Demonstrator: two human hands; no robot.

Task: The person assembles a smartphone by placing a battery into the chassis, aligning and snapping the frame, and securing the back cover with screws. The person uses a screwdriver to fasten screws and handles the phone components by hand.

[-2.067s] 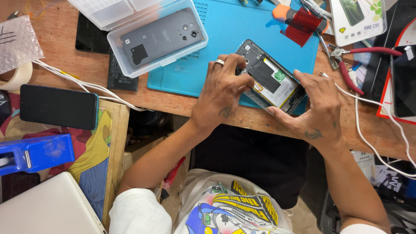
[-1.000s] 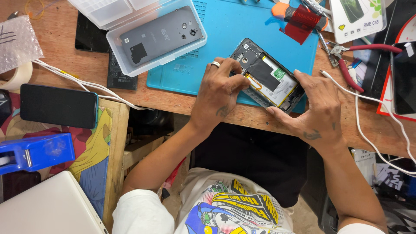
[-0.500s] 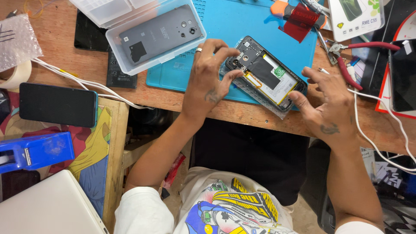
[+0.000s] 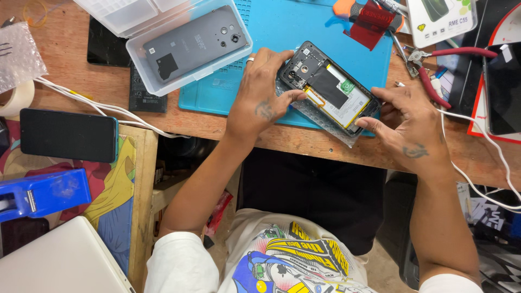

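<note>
A person at a cluttered wooden table [image 4: 179, 127] works on an opened smartphone [image 4: 328, 89] with its back cover off, battery and circuit board exposed. The phone lies on a scrap of clear plastic wrap [image 4: 325, 122] at the near edge of a blue work mat [image 4: 304, 27], its long axis running diagonally from the mat's middle toward the near right. The left hand [image 4: 263, 97] is the closer one, curled over the phone's upper-left end with thumb and fingertips pinching its frame; the right hand [image 4: 410, 122] is half open, fingertips pressing the lower-right end. Compared with half a second ago, the phone sits slightly nearer the table's front edge and the right hand has closed in on its corner. A grey back cover [image 4: 192, 40] rests in a clear plastic tray [image 4: 239, 51] toward the far left
</note>
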